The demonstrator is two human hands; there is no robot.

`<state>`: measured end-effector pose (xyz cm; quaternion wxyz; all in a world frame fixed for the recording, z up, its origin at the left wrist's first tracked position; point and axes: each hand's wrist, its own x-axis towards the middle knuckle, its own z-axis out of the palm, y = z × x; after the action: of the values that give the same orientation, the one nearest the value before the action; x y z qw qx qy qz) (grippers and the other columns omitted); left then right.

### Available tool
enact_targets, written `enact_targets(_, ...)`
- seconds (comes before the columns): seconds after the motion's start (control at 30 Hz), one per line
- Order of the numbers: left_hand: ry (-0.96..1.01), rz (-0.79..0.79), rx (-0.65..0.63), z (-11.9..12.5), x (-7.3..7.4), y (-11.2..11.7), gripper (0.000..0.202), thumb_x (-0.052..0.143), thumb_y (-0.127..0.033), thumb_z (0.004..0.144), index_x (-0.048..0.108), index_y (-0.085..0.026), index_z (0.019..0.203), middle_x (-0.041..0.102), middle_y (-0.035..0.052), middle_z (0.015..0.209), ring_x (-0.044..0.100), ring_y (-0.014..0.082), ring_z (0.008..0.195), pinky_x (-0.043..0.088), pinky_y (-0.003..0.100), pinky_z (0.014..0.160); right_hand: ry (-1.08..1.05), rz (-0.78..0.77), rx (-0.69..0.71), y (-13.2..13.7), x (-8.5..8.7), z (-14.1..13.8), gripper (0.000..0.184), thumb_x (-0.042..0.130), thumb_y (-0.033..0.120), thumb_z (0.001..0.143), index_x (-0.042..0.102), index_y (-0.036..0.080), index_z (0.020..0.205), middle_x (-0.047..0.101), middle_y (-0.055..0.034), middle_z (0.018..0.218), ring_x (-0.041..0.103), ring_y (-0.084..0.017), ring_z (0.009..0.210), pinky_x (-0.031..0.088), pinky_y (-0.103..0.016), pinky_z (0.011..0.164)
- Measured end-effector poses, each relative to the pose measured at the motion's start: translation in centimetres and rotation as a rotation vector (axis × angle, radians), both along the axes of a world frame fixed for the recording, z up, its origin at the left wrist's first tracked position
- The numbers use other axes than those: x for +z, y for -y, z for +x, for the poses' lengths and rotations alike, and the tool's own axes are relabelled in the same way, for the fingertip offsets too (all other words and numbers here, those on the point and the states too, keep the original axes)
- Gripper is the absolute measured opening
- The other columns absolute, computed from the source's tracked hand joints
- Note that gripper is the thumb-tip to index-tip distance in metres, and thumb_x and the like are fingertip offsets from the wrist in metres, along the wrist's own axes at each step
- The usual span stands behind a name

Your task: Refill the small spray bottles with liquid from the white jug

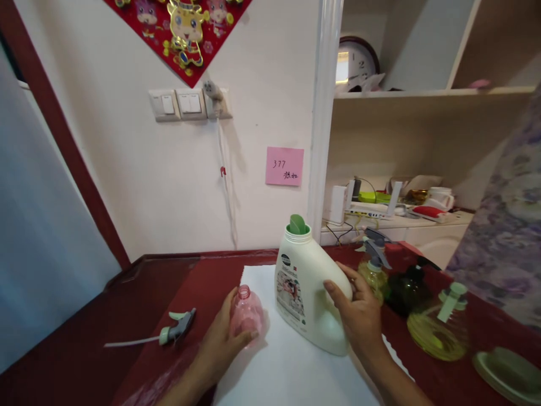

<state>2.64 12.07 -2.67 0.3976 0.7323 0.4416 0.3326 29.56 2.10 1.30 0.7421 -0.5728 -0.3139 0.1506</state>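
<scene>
My left hand (226, 332) is wrapped around a small clear pink bottle (247, 313) with an open neck, standing on a white sheet (274, 378). By its handle, my right hand (361, 310) grips a large pale green detergent jug (310, 293). The jug's cap is off, showing a green spout in its neck, and it tilts slightly. To the left of the pink bottle, a grey and green spray nozzle (175, 331) with a thin tube lies on the dark red table (84, 338).
Right of the jug stand a yellowish spray bottle (374, 276), a dark pump bottle (409, 290) and a clear pump bottle (442, 327) with yellow liquid. A pale green lid-like piece (507, 372) lies at the right edge. Behind are a wall and shelves with a router (372, 210).
</scene>
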Motion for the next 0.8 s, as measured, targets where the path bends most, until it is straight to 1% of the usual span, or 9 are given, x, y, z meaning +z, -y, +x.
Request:
enact_targets(0.13, -0.041, -0.052, 0.0, -0.4, 0.6, 0.4, 0.123, 0.083, -0.039, 0.063, 0.012, -0.016, 0.16, 0.031, 0.0213, 0.164, 0.03, 0.0367, 0.151, 0.026, 0.054, 0.122, 0.034, -0.023, 0.024, 0.1, -0.4, 0.4, 0.072, 0.077, 0.062, 0.069, 0.061, 0.019, 0.125, 0.07, -0.0114, 0.12, 0.067, -0.027, 0.101, 0.055, -0.042, 0.087)
enact_targets(0.2, -0.054, -0.031, -0.011, -1.2, 1.2, 0.6, 0.122, 0.084, -0.039, 0.063, 0.014, -0.017, 0.16, 0.032, 0.0208, 0.164, 0.031, 0.0363, 0.151, 0.026, 0.053, 0.122, 0.076, -0.062, 0.023, 0.3, -0.6, 0.7, 0.074, 0.074, 0.064, 0.071, 0.06, 0.019, 0.129, 0.068, -0.0117, 0.123, 0.066, -0.029, 0.104, 0.054, -0.044, 0.091)
enact_targets(0.3, -0.127, 0.115, 0.021, -3.9, 2.0, 0.1, 0.084, 0.073, -0.046, 0.078, 0.041, -0.021, 0.151, 0.044, 0.0167, 0.158, 0.038, 0.0348, 0.147, 0.031, 0.052, 0.121, 0.148, -0.139, 0.016, 0.5, -0.9, 1.1, 0.074, 0.07, 0.067, 0.074, 0.06, 0.024, 0.133, 0.067, -0.0104, 0.126, 0.065, -0.031, 0.109, 0.051, -0.049, 0.096)
enact_targets(0.4, -0.332, 0.292, 0.083, -7.9, 2.7, -1.2, 0.048, 0.055, -0.048, 0.092, 0.062, -0.023, 0.132, 0.059, 0.0126, 0.145, 0.051, 0.0315, 0.137, 0.037, 0.051, 0.117, 0.25, -0.168, 0.005, 1.2, -0.9, 1.7, 0.07, 0.065, 0.066, 0.079, 0.058, 0.027, 0.137, 0.064, -0.0099, 0.132, 0.061, -0.032, 0.115, 0.048, -0.054, 0.101)
enact_targets(0.5, -0.697, 0.393, 0.125, -11.6, 2.9, -2.3, 0.042, 0.05, -0.037, 0.092, 0.068, -0.022, 0.127, 0.067, 0.0132, 0.136, 0.058, 0.0338, 0.129, 0.043, 0.053, 0.11, 0.462, -0.054, -0.174, 2.6, -0.4, 1.7, 0.066, 0.062, 0.058, 0.086, 0.054, 0.024, 0.141, 0.057, -0.0135, 0.136, 0.058, -0.033, 0.117, 0.044, -0.057, 0.102)
enact_targets(0.57, -0.917, 0.398, 0.13, -13.2, 2.5, -2.6, 0.045, 0.048, -0.027, 0.089, 0.067, -0.019, 0.13, 0.066, 0.0147, 0.138, 0.058, 0.0354, 0.13, 0.045, 0.053, 0.106, 0.631, 0.108, -0.301, 3.8, 0.2, 1.0, 0.057, 0.065, 0.046, 0.087, 0.054, 0.023, 0.138, 0.057, -0.0128, 0.129, 0.058, -0.031, 0.113, 0.045, -0.055, 0.101)
enact_targets(0.6, -0.988, 0.397, 0.123, -13.6, 2.1, -2.7, 0.048, 0.047, -0.024, 0.089, 0.065, -0.018, 0.133, 0.065, 0.0153, 0.14, 0.057, 0.0353, 0.13, 0.044, 0.053, 0.106, 0.711, 0.191, -0.304, 4.3, 0.6, 0.3, 0.051, 0.067, 0.038, 0.087, 0.055, 0.024, 0.135, 0.059, -0.0107, 0.122, 0.059, -0.029, 0.11, 0.046, -0.052, 0.1)
enact_targets(0.7, -1.066, 0.403, 0.099, -14.2, 1.1, -2.7, 0.053, 0.043, -0.021, 0.089, 0.061, -0.016, 0.138, 0.061, 0.0152, 0.144, 0.058, 0.0337, 0.131, 0.042, 0.052, 0.109, 0.907, 0.327, -0.076, 4.9, 1.3, -2.9, 0.041, 0.066, 0.017, 0.087, 0.056, 0.027, 0.125, 0.065, -0.0044, 0.104, 0.063, -0.021, 0.1, 0.053, -0.037, 0.093)
enact_targets(0.8, -1.077, 0.389, 0.095, -14.0, 0.9, -3.0, 0.053, 0.043, -0.021, 0.088, 0.061, -0.015, 0.138, 0.061, 0.0166, 0.145, 0.059, 0.0349, 0.13, 0.041, 0.053, 0.11, 0.927, 0.227, 0.215, 3.8, 0.8, -6.7, 0.034, 0.062, 0.016, 0.088, 0.056, 0.025, 0.121, 0.068, -0.0049, 0.103, 0.066, -0.019, 0.096, 0.058, -0.032, 0.084)
